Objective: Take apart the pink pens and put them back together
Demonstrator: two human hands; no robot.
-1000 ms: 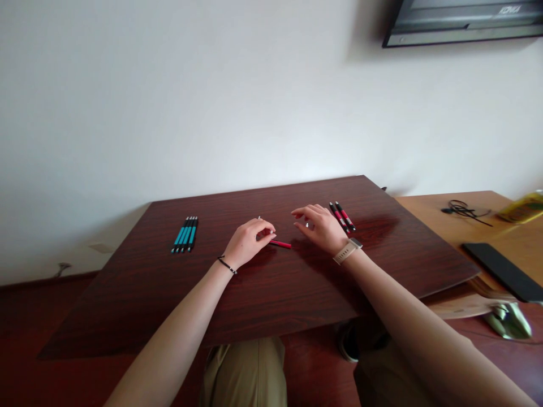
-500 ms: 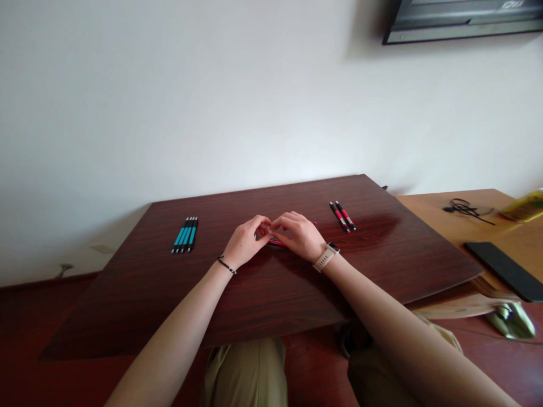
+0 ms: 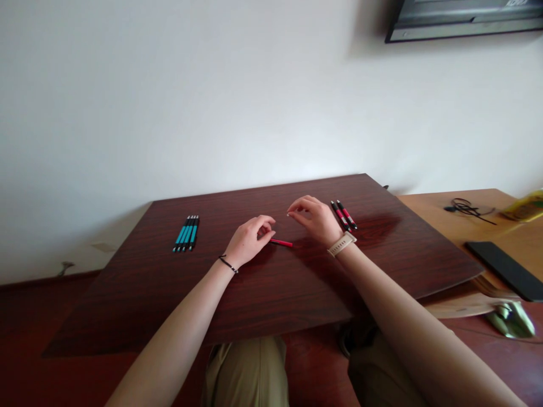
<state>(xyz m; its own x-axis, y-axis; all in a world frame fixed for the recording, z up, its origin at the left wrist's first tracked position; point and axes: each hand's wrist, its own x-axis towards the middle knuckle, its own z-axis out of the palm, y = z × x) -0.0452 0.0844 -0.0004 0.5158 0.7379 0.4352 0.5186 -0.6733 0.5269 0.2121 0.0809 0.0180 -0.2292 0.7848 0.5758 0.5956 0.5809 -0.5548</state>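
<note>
My left hand is over the middle of the dark table, its fingers curled in. Beside its thumb, a red-and-black pen barrel reaches out to the right; its left end is hidden by the hand. What the curled left fingers hold is hidden. Further right and raised, my right hand pinches a tiny whitish piece between thumb and forefinger, too small to name. Just beyond the right hand lie two red-and-black pens side by side.
Several teal-and-black pens lie in a row on the table's left. A lighter wooden table adjoins on the right, bearing a black cable, a dark flat object and a yellow package. A white wall stands behind.
My hands were together at the fingertips; the right has moved away, up and right, with the tiny whitish piece. The left has barely moved, and more of the red barrel shows.
</note>
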